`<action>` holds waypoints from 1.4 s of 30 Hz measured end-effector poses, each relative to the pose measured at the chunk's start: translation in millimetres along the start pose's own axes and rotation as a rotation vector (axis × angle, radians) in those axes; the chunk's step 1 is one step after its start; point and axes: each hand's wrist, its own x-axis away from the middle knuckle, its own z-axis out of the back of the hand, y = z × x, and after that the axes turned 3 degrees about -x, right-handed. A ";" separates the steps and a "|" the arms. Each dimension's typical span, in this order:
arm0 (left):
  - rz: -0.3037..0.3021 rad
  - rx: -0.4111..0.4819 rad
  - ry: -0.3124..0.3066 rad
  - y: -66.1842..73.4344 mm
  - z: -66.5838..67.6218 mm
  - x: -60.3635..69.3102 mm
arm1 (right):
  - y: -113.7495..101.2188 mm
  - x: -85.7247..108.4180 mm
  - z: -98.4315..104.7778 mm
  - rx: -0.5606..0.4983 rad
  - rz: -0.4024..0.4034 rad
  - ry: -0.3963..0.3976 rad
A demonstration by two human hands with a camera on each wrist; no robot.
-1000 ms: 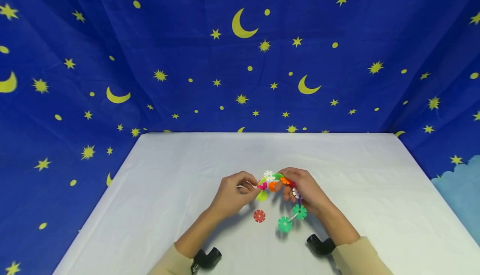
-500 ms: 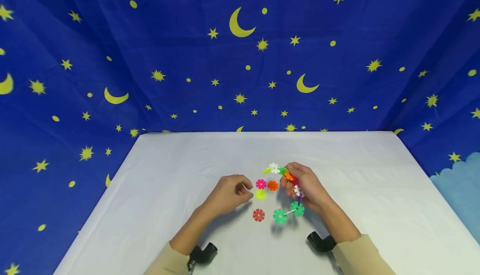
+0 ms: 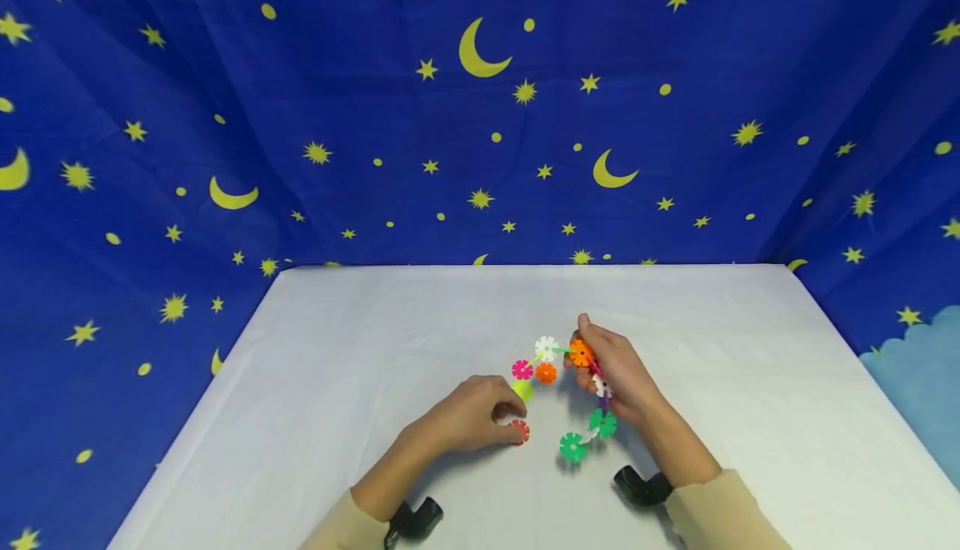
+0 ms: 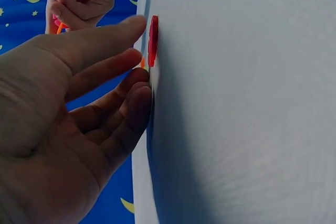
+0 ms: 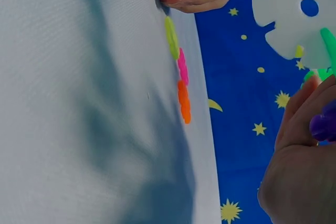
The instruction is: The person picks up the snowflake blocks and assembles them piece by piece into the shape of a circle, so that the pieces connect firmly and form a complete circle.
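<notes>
My right hand (image 3: 618,371) holds a curved chain of interlocking snowflake discs (image 3: 573,447) above the table, gripping it near an orange disc (image 3: 581,353). From there the chain runs left to a white disc (image 3: 546,348) and down to green discs nearer me. Low over a red snowflake disc (image 4: 153,40), my left hand (image 3: 472,417) has its thumb at the disc and its fingers loosely bent. In the left wrist view a gap shows between thumb and fingers, with nothing pinched there. The right palm's hold on the chain is partly hidden.
A pink disc (image 3: 522,369), an orange disc (image 5: 184,102) and a yellow disc (image 5: 171,38) lie close together on the white table (image 3: 360,350). Blue cloth with stars and moons (image 3: 480,117) hangs around it. Black wrist devices (image 3: 641,487) sit by both forearms.
My left hand has let go of the chain's left end, drawn back, then come down toward me to the red disc. The chain has shifted slightly and turned in my right hand.
</notes>
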 end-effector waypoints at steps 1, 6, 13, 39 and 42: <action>-0.001 -0.002 -0.013 0.3 0.2 0.4 | -0.2 0.0 -0.6 0.010 -0.003 -0.002; -0.008 -0.025 -0.037 2.0 0.6 1.7 | -1.7 1.2 -2.5 0.046 -0.013 -0.004; -0.006 -0.015 0.000 3.7 -1.8 2.3 | -0.5 2.4 -2.3 0.059 -0.004 -0.032; 0.177 0.416 0.190 0.4 -0.7 -0.4 | -4.4 3.6 -5.1 0.156 -0.025 0.032; 0.187 0.470 0.210 -0.6 0.0 -0.5 | -3.1 4.0 -4.9 0.162 0.005 0.015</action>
